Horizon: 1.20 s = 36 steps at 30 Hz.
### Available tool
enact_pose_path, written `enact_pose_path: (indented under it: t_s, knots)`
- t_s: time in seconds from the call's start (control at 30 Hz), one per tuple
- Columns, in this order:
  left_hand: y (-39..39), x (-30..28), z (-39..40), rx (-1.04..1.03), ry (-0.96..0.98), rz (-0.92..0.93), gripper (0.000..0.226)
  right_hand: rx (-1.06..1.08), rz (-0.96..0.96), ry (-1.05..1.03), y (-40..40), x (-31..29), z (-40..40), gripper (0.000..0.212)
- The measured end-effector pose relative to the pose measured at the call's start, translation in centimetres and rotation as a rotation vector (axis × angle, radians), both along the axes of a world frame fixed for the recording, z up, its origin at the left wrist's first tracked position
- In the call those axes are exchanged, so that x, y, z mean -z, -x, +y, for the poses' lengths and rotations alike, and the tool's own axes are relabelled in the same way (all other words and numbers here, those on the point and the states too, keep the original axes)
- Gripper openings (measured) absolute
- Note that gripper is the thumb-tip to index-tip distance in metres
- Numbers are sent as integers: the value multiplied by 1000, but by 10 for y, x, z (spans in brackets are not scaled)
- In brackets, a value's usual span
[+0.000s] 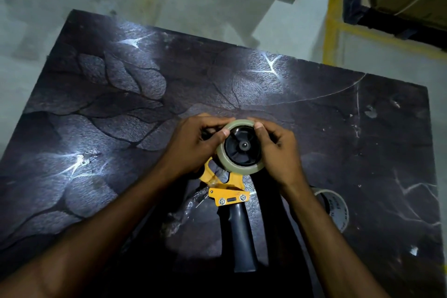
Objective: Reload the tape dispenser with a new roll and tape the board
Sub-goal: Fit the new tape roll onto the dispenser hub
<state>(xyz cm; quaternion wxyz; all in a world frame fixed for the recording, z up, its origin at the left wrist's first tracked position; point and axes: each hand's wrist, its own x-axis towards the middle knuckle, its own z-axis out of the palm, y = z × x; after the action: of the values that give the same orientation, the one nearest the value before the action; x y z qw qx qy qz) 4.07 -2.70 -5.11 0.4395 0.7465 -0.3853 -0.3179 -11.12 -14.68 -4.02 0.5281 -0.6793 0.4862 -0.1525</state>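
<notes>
Tape dispenser (229, 191) lies on board (121, 104); spare core (336, 210) to its right.

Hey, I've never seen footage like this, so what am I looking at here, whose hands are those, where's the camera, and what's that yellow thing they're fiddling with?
There is no machine here: these are a person's two bare hands, filmed by a wide-angle camera worn on their head, looking forward and down. That is why both forearms reach in from the bottom of the picture.

The yellow thing is a handheld tape dispenser with a dark grip, lying on a dark board patterned with leaves. A roll of clear tape sits on the dispenser's black wheel. The left hand and right hand both pinch the roll's rim from either side, apparently seating it.

Beside the right wrist lies a white ring, seemingly an empty tape core. Some crumpled clear tape lies left of the grip. Beyond the board is a grey floor with yellow lines.
</notes>
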Motion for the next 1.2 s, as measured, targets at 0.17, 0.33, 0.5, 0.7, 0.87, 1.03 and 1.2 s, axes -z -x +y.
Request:
enact_pose_path:
  t_s: [0.17,0.33,0.5,0.7,0.87,1.03,1.2]
  knots:
    - [3,0,6,-119,44,36,32,59,-35,-19,2,5,4,29]
    - [5,-1,26,-104,88,2,38,115,-81,48,12,8,11,19]
    - [-2,-8,57,123,86,-43,63,83,-124,29,13,4,17,29]
    - [-4,-15,86,323,-20,-86,124,-26,-37,153,30,-2,55,80]
    - [-1,-11,91,321,-17,-160,136,-19,-91,143,39,5,72,85]
    - [-4,-11,93,335,-15,-181,126,12,-99,145,35,6,73,82]
    - [-12,-11,92,351,-14,-226,114,26,-116,142,34,7,74,80]
